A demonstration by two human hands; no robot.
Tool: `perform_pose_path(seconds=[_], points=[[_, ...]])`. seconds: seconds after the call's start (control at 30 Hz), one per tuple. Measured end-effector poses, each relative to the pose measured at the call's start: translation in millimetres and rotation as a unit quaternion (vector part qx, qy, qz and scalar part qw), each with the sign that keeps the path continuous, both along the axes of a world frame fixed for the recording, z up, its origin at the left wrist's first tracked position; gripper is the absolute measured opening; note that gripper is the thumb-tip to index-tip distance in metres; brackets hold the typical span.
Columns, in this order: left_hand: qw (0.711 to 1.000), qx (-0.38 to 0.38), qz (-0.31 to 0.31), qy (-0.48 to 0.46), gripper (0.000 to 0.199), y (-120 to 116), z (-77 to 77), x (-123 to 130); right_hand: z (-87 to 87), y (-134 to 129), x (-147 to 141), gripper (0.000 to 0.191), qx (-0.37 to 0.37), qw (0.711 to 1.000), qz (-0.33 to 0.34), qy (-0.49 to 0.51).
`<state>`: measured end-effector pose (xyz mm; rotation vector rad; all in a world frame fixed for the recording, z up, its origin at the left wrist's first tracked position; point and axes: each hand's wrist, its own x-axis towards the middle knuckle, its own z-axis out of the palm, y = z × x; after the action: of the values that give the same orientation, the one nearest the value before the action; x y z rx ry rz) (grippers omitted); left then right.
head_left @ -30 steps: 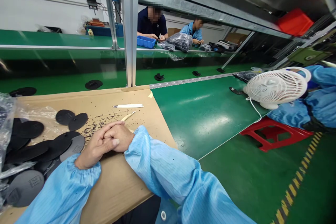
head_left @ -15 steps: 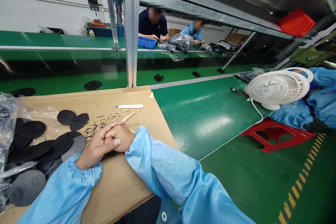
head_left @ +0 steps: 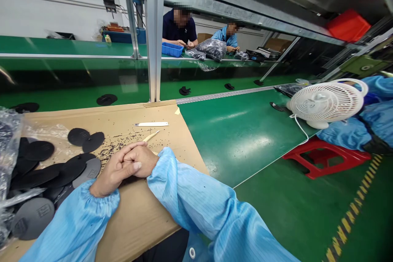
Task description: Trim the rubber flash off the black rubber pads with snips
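My left hand (head_left: 111, 171) and my right hand (head_left: 143, 160) are clasped together over the cardboard sheet (head_left: 138, 221). The fingers of both are closed on each other, and some of them are hidden in the clasp. A dark patch shows beneath them, too hidden to name. Just beyond the hands lies a thin yellowish tool (head_left: 151, 135), its near end covered by them. A white-handled craft knife (head_left: 152, 124) rests farther back. Tiny black bits (head_left: 115, 147) are scattered over the cardboard. To the left are several flat black discs (head_left: 39, 150), partly on clear plastic.
Behind the cardboard runs a green conveyor belt (head_left: 129, 95) carrying small stacks of black pieces (head_left: 107, 99). A metal post (head_left: 154, 37) rises at the cardboard's far edge. On the right are a white fan (head_left: 327, 100), a red stool (head_left: 327, 155) and a co-worker's blue sleeve (head_left: 344, 135).
The stacks of black pieces on the belt have shifted slightly left. My hands stay clasped in the same place.
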<state>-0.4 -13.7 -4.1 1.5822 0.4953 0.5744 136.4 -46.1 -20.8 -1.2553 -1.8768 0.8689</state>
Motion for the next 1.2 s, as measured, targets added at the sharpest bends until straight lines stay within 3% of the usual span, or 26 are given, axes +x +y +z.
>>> perform_pose_path(seconds=[1.2], points=[[1.000, 0.000, 0.006, -0.001, 0.064, -1.5, 0.3, 0.2, -4.1, 1.6, 0.5, 0.017, -0.001, 1.000, 0.001, -0.006]])
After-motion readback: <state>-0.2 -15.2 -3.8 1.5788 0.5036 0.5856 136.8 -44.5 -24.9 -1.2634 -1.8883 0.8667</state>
